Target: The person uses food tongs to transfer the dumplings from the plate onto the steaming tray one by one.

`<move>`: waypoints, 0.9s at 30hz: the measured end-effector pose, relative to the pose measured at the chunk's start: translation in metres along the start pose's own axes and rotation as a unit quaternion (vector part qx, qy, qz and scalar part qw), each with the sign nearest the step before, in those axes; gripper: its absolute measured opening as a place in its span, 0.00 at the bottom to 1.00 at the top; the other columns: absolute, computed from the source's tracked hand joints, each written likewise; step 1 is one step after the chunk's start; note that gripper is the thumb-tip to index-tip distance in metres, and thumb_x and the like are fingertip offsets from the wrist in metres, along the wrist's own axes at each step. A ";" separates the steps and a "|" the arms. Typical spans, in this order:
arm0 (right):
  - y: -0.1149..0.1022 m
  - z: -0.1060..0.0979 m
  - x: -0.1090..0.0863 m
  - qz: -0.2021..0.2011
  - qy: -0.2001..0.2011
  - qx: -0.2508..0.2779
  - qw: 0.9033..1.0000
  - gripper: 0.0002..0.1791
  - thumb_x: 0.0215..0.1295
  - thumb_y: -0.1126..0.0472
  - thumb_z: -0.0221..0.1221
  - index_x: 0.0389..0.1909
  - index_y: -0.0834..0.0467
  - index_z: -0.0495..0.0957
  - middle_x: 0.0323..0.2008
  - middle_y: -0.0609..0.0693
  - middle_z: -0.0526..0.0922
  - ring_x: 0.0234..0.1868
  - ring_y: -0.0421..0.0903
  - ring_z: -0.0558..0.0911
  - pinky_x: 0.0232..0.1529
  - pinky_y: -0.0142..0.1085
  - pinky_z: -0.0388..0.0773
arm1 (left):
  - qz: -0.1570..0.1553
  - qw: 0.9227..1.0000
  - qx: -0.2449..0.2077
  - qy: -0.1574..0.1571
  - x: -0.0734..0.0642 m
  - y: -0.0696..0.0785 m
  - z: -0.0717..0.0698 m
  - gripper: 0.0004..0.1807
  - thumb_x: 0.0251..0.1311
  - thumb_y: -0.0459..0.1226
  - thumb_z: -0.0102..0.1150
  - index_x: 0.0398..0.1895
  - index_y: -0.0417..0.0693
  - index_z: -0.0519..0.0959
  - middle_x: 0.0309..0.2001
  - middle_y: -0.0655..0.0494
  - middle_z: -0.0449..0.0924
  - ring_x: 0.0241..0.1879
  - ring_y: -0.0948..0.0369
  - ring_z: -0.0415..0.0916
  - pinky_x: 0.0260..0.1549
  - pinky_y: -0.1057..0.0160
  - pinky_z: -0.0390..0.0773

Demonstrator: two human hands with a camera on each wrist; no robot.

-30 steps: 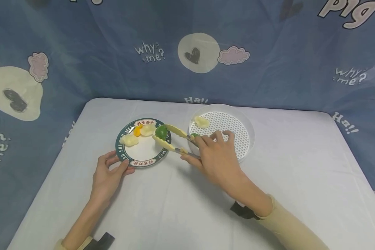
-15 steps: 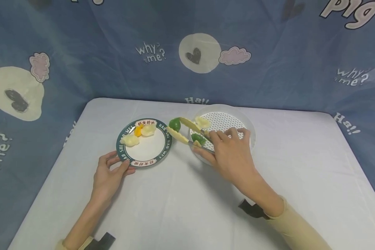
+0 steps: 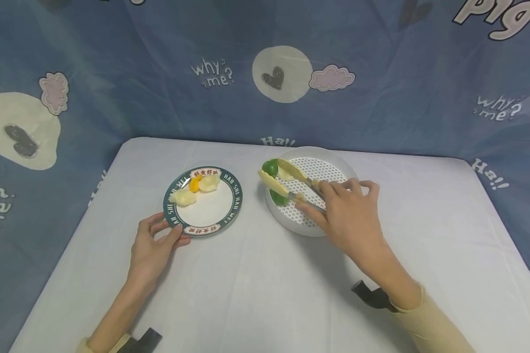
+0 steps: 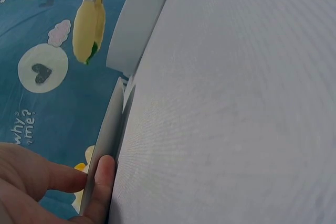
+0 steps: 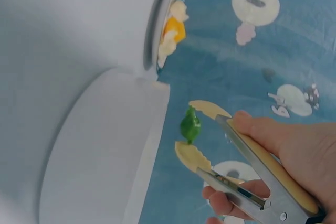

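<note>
a blue printed cloth (image 3: 380,73) hangs behind a white-covered table (image 3: 256,304), and on the table, near the far edge, sits a round white perforated tray (image 3: 298,229). a second ago the tongs (image 3: 291,195) were left of this tray with their tips at the plate (image 3: 207,208); now they are over the tray's left side, with a green piece (image 3: 270,167) between the yellow tips. the wrist views show that piece held up clear of the tray. the right hand (image 3: 353,215) has come across with them, thumb and fingers closed round the tongs' arms, above the tray's right part.

the plate has stayed where it was, left of the tray and just apart from it, and the left hand (image 3: 156,250) still pinches its near-left rim, thumb above and a finger underneath. an orange piece (image 3: 195,184) and two pale pieces (image 3: 209,183) lie unchanged on the plate's far-left part.

in the tray's left half lies another green piece (image 3: 279,198), more in sight than a second ago but partly covered by the tongs. a pale yellow piece (image 3: 284,173) lies beyond it, partly hidden by the tips. the right hand blocks some of the tray's holes.
</note>
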State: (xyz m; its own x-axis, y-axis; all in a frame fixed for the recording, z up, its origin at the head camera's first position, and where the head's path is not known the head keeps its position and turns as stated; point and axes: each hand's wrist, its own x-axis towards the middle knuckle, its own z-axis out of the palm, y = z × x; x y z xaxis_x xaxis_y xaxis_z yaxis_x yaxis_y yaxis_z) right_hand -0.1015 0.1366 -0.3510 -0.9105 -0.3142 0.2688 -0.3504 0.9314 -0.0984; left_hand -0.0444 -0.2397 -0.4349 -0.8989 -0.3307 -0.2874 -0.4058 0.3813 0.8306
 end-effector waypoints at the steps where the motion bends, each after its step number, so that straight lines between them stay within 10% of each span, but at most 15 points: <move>1: 0.002 0.000 0.000 0.000 0.003 -0.001 1.000 0.40 0.74 0.26 0.55 0.60 0.58 0.84 0.49 0.57 0.93 0.52 0.65 0.85 0.66 0.71 0.65 | 0.001 1.000 0.002 0.001 0.000 0.000 0.000 0.44 0.81 0.39 0.58 0.87 0.40 0.44 0.75 0.34 0.69 0.35 0.75 0.89 0.44 0.83 0.83; 27: 0.023 -0.008 -0.009 0.027 0.000 0.002 1.000 0.37 0.74 0.28 0.58 0.59 0.58 0.84 0.40 0.57 0.92 0.53 0.68 0.85 0.66 0.73 0.64 | -0.001 1.000 0.013 -0.001 -0.001 0.000 -0.001 0.44 0.81 0.41 0.57 0.87 0.41 0.44 0.76 0.35 0.69 0.34 0.78 0.87 0.43 0.87 0.80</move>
State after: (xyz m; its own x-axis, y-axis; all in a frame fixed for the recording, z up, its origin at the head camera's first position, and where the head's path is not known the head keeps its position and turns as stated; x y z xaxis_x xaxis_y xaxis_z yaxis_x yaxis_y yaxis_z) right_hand -0.0994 0.1626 -0.3480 -0.9280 -0.2632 0.2638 -0.3014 0.9464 -0.1160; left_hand -0.0435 -0.2400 -0.4346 -0.8986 -0.3291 -0.2903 -0.4118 0.4035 0.8171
